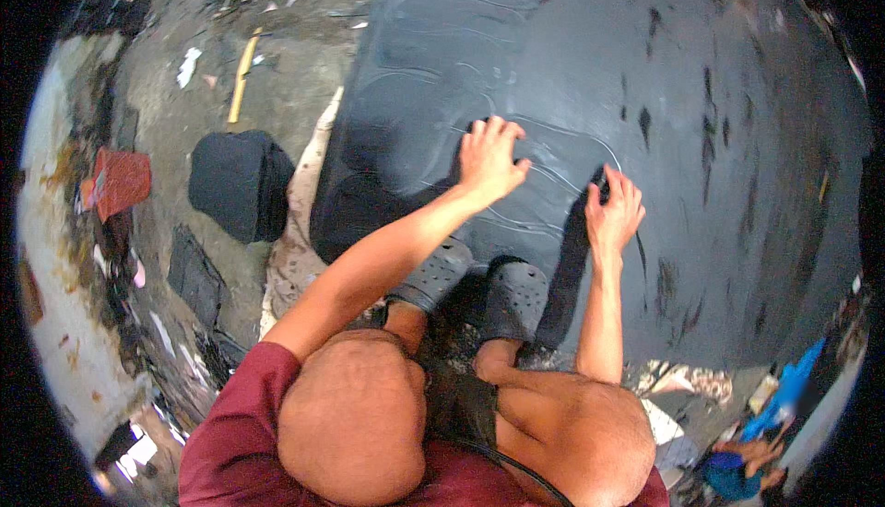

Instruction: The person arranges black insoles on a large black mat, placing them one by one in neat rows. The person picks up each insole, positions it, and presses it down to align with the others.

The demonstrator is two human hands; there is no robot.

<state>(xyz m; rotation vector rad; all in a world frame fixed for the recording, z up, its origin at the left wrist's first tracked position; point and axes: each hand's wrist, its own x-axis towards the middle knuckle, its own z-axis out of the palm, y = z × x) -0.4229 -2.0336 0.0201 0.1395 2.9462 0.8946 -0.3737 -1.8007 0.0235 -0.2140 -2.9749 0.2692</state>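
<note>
A large dark grey sheet lies on the ground in front of me, marked with a row of pale, wavy outlines at its left part. My left hand rests on it among these lines, fingers apart and tips touching the surface, holding nothing that shows. To its right, my right hand is closed round a small black object, mostly hidden by the fingers, close to the end of one curved line. A thin dark line runs down from that hand; whether it is a cord or a mark, I cannot tell.
My grey clogs stand at the sheet's near edge. Left of the sheet are a black block-like object, a yellow strip and a red container. Scraps litter the ground. Another person is at the lower right.
</note>
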